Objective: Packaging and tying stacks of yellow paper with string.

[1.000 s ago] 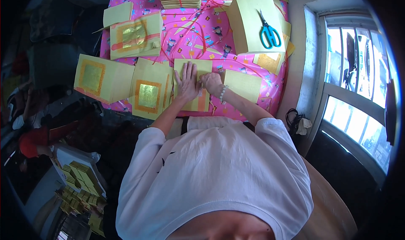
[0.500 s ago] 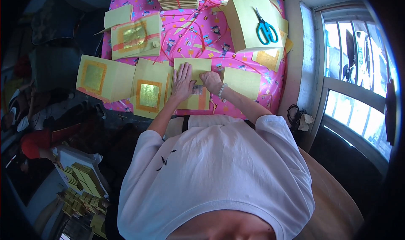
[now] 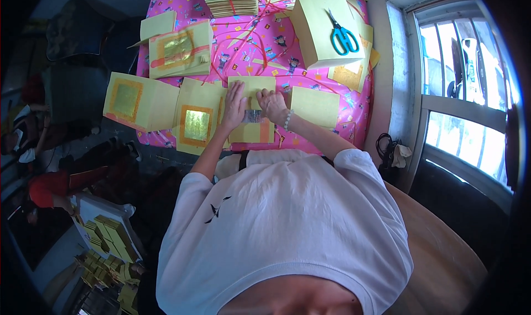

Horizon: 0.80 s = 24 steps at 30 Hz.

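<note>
In front of me lies a sheet of yellow paper [image 3: 250,133], folded over, with a silver foil patch and an orange band on its lower part. My left hand [image 3: 235,106] rests flat on its left side, fingers stretched out toward the far edge. On the right side of the same sheet, my right hand [image 3: 272,105] presses down with loosely bent, slightly parted fingers and a bead bracelet at the wrist. Left of it lies yellow paper with a gold foil square [image 3: 196,125]. To the right is a plain yellow sheet [image 3: 316,106].
Teal-handled scissors [image 3: 344,38] lie on a yellow paper stack [image 3: 310,33] at the far right. A bundle tied with red ribbon [image 3: 232,0] stands at the back. Red ribbon crosses the pink tablecloth [image 3: 224,60]. Another person's red sleeve [image 3: 44,189] shows at left; a barred window [image 3: 464,94] is right.
My right hand has loosened from a closed fist and shifted slightly left, its fingers now lower on the folded paper. My left hand stays flat, its fingers closer together.
</note>
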Motion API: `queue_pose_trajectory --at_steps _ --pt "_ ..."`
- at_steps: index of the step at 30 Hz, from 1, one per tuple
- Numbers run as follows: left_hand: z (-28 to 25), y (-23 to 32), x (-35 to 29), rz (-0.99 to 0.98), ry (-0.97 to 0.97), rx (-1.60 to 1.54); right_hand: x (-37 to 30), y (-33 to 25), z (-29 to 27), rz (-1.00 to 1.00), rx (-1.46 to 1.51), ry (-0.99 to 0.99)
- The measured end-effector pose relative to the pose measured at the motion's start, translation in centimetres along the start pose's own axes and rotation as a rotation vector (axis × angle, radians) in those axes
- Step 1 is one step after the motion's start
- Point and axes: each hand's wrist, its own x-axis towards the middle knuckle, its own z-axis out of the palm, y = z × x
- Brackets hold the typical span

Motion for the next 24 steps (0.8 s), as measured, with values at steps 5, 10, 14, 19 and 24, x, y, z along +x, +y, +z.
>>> queue_pose_trajectory --at_steps 5,10,14,19,24 --pt "-1.3 1.4 -0.3 -0.241 0.337 0.204 -0.4 0.1 0.8 -0.058 -0.151 0.096" --pt "-0.6 0.2 -0.5 -0.398 0.355 0.229 -0.7 0.2 1.3 -0.109 -0.076 0.146" --pt "-0.1 -1.9 0.1 -0.661 0.366 -0.449 -1.1 0.0 0.0 -0.107 -0.032 0.180" --pt "-2.2 -1.3 1.2 -0.741 0.303 -1.373 -3.0 0.3 -4.1 0.058 -0.008 0.149" --pt "-4.9 6.2 3.2 -0.552 0.131 -1.481 -7.8 4.7 -7.1 0.146 0.602 0.770"
